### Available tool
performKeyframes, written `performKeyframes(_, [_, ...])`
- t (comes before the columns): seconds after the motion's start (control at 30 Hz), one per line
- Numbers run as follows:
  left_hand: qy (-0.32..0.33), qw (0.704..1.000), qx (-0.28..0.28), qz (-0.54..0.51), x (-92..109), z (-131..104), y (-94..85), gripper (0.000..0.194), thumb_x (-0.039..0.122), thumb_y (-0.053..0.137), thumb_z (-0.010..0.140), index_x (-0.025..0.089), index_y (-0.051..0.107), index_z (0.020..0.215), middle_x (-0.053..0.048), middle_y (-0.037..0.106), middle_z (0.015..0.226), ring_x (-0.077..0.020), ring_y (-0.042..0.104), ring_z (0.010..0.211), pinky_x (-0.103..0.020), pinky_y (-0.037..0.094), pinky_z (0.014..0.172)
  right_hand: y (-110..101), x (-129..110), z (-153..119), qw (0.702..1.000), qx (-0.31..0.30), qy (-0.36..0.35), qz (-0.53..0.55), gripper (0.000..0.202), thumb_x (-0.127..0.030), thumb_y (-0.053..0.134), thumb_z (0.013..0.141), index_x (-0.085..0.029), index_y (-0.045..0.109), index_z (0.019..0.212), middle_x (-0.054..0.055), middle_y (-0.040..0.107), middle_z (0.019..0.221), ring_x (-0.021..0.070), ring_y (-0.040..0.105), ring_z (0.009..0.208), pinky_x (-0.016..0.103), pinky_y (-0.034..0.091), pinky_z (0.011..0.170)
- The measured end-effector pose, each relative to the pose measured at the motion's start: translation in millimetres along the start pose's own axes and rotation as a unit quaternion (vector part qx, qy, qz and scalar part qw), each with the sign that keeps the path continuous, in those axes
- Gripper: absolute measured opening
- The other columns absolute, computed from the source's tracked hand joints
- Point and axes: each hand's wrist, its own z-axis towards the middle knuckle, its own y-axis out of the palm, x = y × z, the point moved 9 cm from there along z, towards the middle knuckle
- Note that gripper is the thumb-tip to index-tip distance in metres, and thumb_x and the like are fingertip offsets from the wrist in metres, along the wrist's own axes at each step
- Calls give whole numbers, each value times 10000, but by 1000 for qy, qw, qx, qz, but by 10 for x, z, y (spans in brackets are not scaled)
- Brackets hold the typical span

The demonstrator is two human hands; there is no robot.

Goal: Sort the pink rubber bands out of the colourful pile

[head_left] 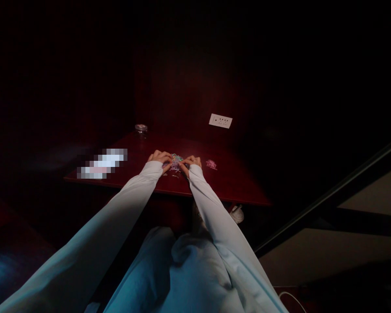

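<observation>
A small heap of thin, multicoloured strands (pixel 175 164), mostly pastel green and lilac, lies on the dark red table between my hands. What the strands are made of is too small to tell. My left hand (pixel 159 158) touches the heap from the left, its fingers bent and drawn towards the thumb. From the right, my right hand (pixel 192 162) reaches into the same heap with thumb and forefinger close together. Whatever the fingertips pinch is too small to make out. Just right of my right hand sits a separate little pile of pink strands (pixel 211 164).
A lidded clear jar (pixel 141 129) stands at the table's back left. A bright, blurred-out object (pixel 102 164) lies near the left edge. Behind the dark red table (pixel 237 187), a white socket plate (pixel 220 121) is on the wall. A pale cable (pixel 293 296) runs at lower right.
</observation>
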Motion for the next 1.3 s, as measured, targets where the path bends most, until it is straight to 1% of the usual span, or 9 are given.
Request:
performKeyframes(0.47, [-1,999,14,41,22,-31,-9,122,305,605,867,250,714,867,-31,712,1173,-285,516,1080,-434,427,927,-57,121,0,998,28,61,7,240,-398,575,961,-270,772,912,25,664,994,210,462,1037,324,316,922])
performKeyframes(0.57, [-36,997,17,67,-33,-50,-53,137,319,602,861,244,707,907,-49,697,1187,-308,512,1098,-448,431,926,-277,349,-53,981,108,154,-37,274,-437,543,967,-293,772,926,24,673,1038,238,445,1077,384,257,958])
performKeyframes(0.67, [-97,989,46,98,-155,-86,-136,189,329,587,860,219,692,971,-93,649,1266,-348,500,1137,-477,439,922,-611,692,-207,938,206,271,-67,333,-460,480,981,-302,773,987,35,668,1112,265,430,1111,425,233,959])
performKeyframes(0.73, [-127,984,67,102,-236,-108,-161,222,325,573,862,202,677,1014,-115,612,1329,-368,486,1169,-494,441,935,-784,898,-302,913,236,322,-81,338,-466,492,967,-292,782,974,51,660,1164,284,419,1115,448,235,957])
performKeyframes(0.8, [-142,983,83,86,-312,-112,-144,238,324,558,868,197,661,1041,-119,585,1376,-375,470,1201,-504,437,964,-892,1044,-351,904,243,338,-94,328,-458,520,948,-272,789,974,81,648,1202,304,404,1127,472,242,962])
performKeyframes(1.03, [-222,962,155,-46,-684,-110,-63,188,327,478,923,210,613,983,-147,573,1317,-308,474,1273,-480,357,1130,-873,1245,-353,918,254,298,-60,294,-353,564,870,-181,786,958,172,616,1223,352,403,1139,548,280,985])
performKeyframes(1.1, [-216,963,148,-68,-703,-99,-15,193,355,484,921,216,605,976,-151,560,1328,-308,451,1310,-480,341,1151,-832,1246,-297,929,248,271,-38,321,-353,513,883,-192,772,985,157,617,1211,332,430,1135,533,308,993])
performKeyframes(1.23, [-204,966,116,-111,-687,-64,83,239,424,511,900,233,597,1016,-139,520,1405,-319,397,1387,-497,319,1178,-623,1104,-81,964,186,187,27,381,-327,393,938,-180,720,1067,130,659,1128,253,522,1109,443,360,1039])
performKeyframes(1.3, [-230,958,109,-133,-733,-50,108,286,453,490,906,228,592,1051,-149,515,1420,-321,399,1404,-490,312,1188,-469,978,-12,970,170,171,41,401,-335,387,956,-174,663,1197,130,653,1217,238,545,1154,417,376,1062])
